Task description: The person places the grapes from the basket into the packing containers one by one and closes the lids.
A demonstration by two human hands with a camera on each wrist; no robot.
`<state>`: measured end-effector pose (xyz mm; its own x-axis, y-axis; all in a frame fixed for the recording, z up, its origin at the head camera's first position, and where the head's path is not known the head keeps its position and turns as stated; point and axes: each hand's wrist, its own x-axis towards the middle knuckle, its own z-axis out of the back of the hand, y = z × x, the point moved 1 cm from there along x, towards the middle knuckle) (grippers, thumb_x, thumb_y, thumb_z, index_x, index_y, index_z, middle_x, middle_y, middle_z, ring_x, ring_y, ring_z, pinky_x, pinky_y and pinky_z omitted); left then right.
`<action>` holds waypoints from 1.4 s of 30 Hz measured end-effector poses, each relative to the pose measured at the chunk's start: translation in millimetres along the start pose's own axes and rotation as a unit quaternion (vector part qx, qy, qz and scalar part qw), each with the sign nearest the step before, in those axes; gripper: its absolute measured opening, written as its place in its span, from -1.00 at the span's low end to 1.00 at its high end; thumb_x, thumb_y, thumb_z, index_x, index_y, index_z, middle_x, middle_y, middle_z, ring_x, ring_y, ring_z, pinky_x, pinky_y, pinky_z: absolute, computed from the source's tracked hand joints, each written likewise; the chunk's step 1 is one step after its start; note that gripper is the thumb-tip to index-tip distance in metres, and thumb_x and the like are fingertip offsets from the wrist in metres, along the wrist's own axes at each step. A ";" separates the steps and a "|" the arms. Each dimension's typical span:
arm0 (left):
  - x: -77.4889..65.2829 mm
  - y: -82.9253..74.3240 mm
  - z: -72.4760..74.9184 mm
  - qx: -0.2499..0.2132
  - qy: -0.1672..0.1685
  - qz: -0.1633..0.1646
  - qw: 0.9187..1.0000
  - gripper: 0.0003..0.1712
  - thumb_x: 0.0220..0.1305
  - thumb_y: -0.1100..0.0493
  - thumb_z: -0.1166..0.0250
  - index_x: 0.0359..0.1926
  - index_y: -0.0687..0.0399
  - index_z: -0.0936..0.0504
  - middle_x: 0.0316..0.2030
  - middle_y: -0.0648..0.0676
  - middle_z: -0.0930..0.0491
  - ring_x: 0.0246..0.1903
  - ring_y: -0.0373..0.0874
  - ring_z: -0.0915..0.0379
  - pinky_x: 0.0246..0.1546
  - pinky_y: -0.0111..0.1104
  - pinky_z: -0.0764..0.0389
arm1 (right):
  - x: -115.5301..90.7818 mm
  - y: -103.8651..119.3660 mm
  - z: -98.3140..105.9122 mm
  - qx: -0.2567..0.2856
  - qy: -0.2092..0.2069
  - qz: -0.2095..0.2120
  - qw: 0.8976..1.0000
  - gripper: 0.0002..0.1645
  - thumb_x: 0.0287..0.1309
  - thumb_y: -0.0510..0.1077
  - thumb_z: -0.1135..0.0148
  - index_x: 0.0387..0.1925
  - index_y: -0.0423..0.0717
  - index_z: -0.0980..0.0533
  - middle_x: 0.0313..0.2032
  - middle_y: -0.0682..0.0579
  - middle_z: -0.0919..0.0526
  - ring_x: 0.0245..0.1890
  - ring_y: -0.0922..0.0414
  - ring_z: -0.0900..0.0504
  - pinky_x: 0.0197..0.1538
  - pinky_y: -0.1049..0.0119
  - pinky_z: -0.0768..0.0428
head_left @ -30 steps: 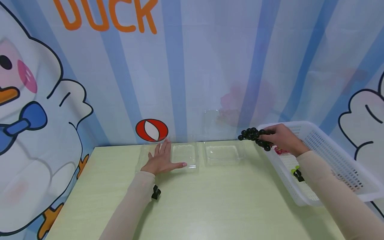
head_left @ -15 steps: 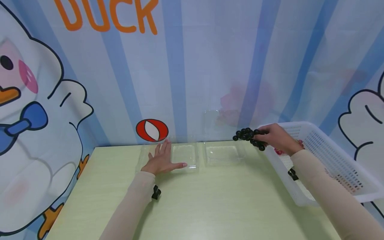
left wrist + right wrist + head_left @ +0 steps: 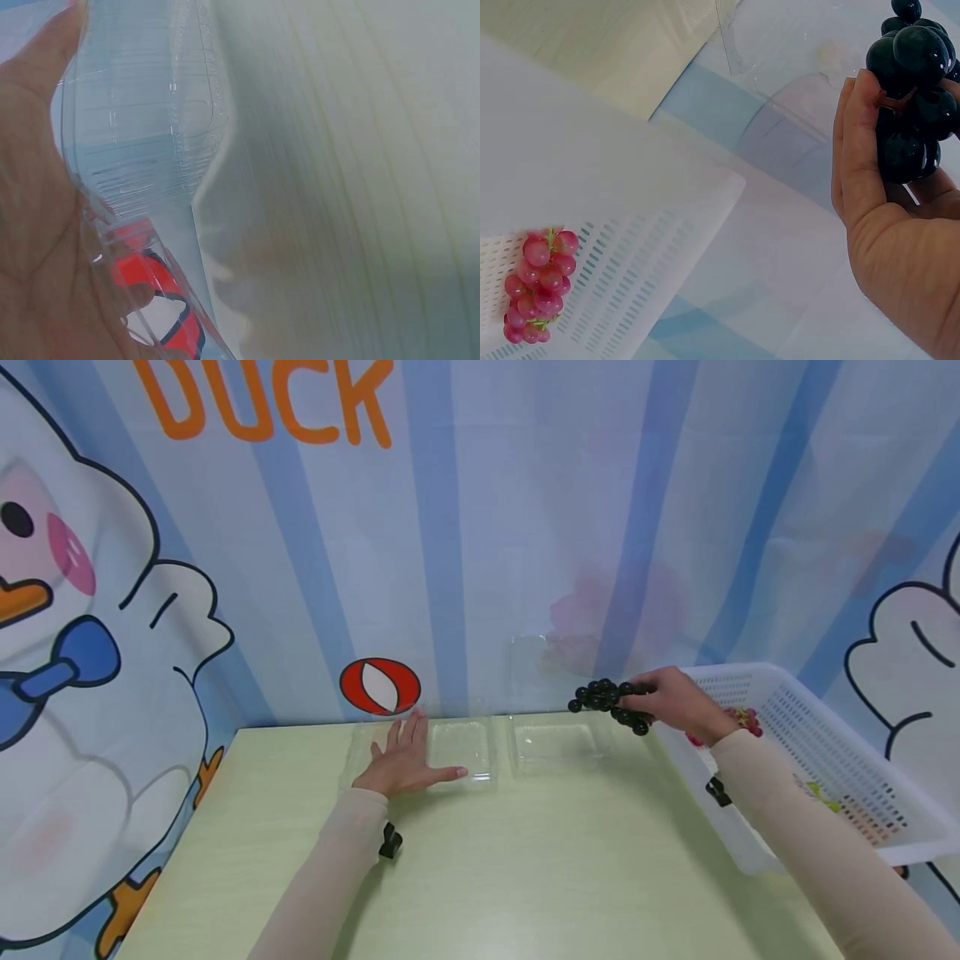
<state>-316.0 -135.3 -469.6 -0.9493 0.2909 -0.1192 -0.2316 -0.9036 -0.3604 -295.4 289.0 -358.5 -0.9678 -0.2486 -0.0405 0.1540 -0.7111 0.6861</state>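
Observation:
A bunch of black grapes (image 3: 602, 695) is gripped by my right hand (image 3: 677, 703), above the near-left rim of the white basket and just right of a clear plastic box (image 3: 558, 745) with its lid raised. In the right wrist view the fingers curl round the dark grapes (image 3: 921, 52) and their brown stem. My left hand (image 3: 401, 760) lies with fingers spread on a second clear box (image 3: 461, 745). The left wrist view has its palm (image 3: 37, 225) against the clear plastic (image 3: 142, 97).
A white perforated basket (image 3: 780, 693) stands on the right of the table (image 3: 525, 877). Red grapes (image 3: 742, 720) and something yellow-green (image 3: 823, 795) lie in it. Behind the table's far edge hangs a striped curtain (image 3: 495, 527).
My right hand has moved left with the black grapes, away from over the basket toward the right-hand clear box. The left hand has stayed in place.

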 end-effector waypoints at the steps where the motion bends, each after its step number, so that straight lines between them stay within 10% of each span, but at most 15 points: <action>1: 0.2 0.4 -0.3 -0.001 0.000 0.000 1.000 0.56 -0.06 -0.71 -0.19 0.64 0.12 0.27 0.64 0.12 0.37 0.58 0.28 0.42 0.35 0.49 0.22 | 0.7 0.3 -0.7 0.001 0.000 0.000 1.000 -0.33 0.42 -0.02 -0.22 0.37 -0.36 -0.39 0.23 -0.36 -0.55 -0.21 0.10 -0.73 0.03 -0.02 -0.68; 42: -1.7 1.6 1.6 -0.010 -0.001 -0.010 1.000 0.52 -0.01 -0.69 -0.19 0.64 0.13 0.25 0.64 0.14 0.34 0.57 0.32 0.41 0.31 0.53 0.19 | 34.4 30.4 -38.7 0.032 0.026 -0.004 0.999 -0.29 0.36 -0.06 -0.27 0.40 -0.36 -0.36 0.20 -0.30 -0.60 -0.29 0.13 -0.73 -0.08 0.15 -0.70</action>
<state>-315.1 -137.7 -468.5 -0.9452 0.3075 -0.1095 -0.2458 -0.8912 -0.3814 -316.2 233.4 -367.1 -0.9567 -0.2793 -0.0826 0.1327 -0.6704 0.7300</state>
